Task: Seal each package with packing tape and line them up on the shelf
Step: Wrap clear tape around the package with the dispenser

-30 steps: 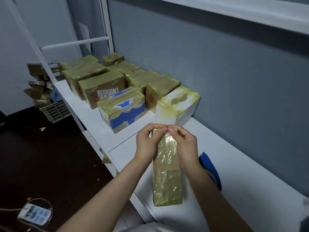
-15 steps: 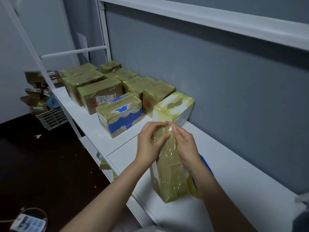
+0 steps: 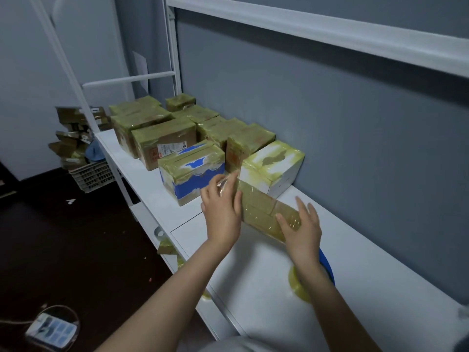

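A long narrow package wrapped in yellowish tape lies tilted above the white shelf, between my two hands. My left hand holds its far left end, fingers up against the end face. My right hand lies on its near right end with fingers straight. The package sits just in front of a white taped box and a blue-and-white taped box. A tape roll with a blue dispenser lies on the shelf under my right forearm.
Several taped brown boxes stand in rows along the shelf toward the far left, against the grey wall. Beyond the shelf end, a grey crate holds more cardboard. A power strip lies on the dark floor.
The package was standing on end in both hands; now it is turned sideways and moved toward the row of boxes. My hands have shifted to its two ends.
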